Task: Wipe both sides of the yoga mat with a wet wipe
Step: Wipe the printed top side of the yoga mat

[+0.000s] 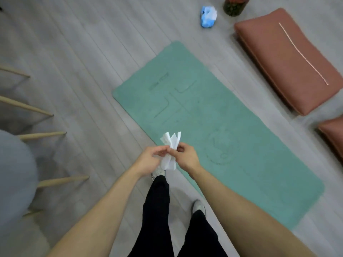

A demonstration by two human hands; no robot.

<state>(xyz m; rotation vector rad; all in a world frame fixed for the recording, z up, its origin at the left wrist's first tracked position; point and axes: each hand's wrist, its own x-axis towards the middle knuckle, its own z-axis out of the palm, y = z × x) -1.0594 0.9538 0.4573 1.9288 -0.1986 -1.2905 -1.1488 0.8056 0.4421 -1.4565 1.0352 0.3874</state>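
Note:
A teal yoga mat (213,115) lies unrolled flat on the grey wood floor, running from the upper middle to the lower right, its marked side up. A white wet wipe (170,151), partly folded, hangs in the air over the mat's near left edge. My left hand (148,160) pinches the wipe from the left and my right hand (187,156) pinches it from the right, fingertips meeting near its middle. Both hands are above the floor, not touching the mat.
A blue and white wipe packet (208,16) lies on the floor beyond the mat, beside a dark jar (234,6). Two reddish-brown cushions (289,58) sit right of the mat. Wooden chair legs (37,110) and a grey seat stand at left. My legs and shoes are below.

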